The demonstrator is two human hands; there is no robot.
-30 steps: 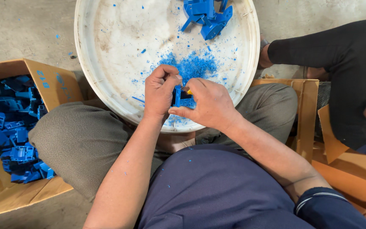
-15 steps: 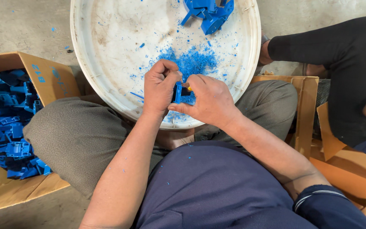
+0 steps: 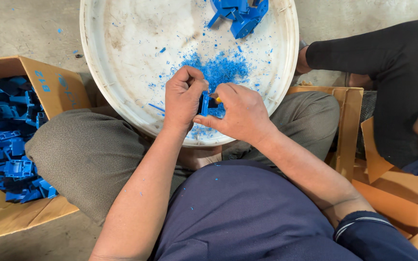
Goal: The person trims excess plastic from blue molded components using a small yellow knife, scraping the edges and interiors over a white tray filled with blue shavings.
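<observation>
— Hands over the white basin point(image 3: 122, 96)'s near rim: who grips what?

— Left hand point(image 3: 184, 99) pinches a small blue plastic part point(image 3: 204, 103), long axis upright, between both hands. Right hand point(image 3: 240, 113) closes on what seems a yellow-tipped tool point(image 3: 216, 100), touching the part. Blue shavings point(image 3: 218, 70) lie just beyond.

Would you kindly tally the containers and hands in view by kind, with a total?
White round basin: 1
Open cardboard box of blue plastic parts: 1
Person's own hands, left hand and right hand, both on one small blue part: 2
Total: 4
</observation>
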